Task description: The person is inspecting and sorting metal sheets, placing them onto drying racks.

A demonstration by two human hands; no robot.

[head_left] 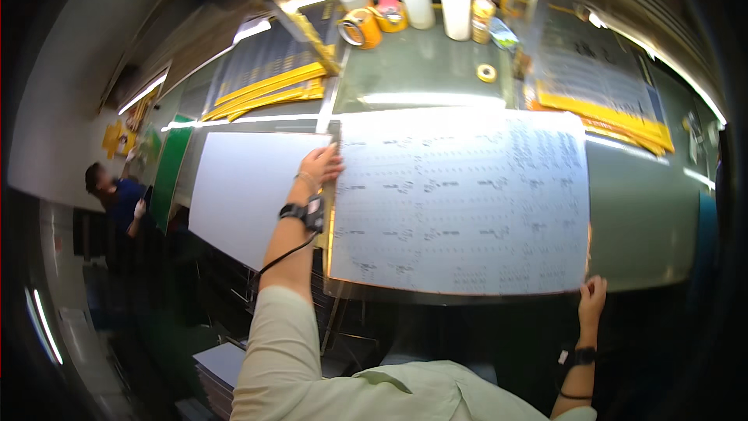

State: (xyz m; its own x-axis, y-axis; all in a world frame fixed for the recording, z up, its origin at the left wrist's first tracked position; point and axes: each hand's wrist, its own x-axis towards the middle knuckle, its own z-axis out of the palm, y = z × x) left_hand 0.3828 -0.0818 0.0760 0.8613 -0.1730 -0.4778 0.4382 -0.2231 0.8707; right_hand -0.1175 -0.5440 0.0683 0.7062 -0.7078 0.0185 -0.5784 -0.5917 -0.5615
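A large white panel (460, 203) with rows of dark print and copper-coloured edges lies across the green-grey bench in front of me. My left hand (319, 168) is at its left edge, closed around that side with the fingertips over the border. At the lower right corner, my right hand (594, 290) pinches the panel's edge between thumb and fingers. A plain white panel (253, 187) rests just left of my left hand, partly hidden by my forearm. Both wrists wear black bands, and a cable runs from the left one.
Yellow-edged stacks of dark sheets (269, 82) sit at the back left, and another stack (600, 93) at the back right. Orange tape rolls (360, 29), white cylinders (456, 12) and a small yellow roll (486, 72) stand behind. Far left, a person (121, 199) is beside a green board (169, 175).
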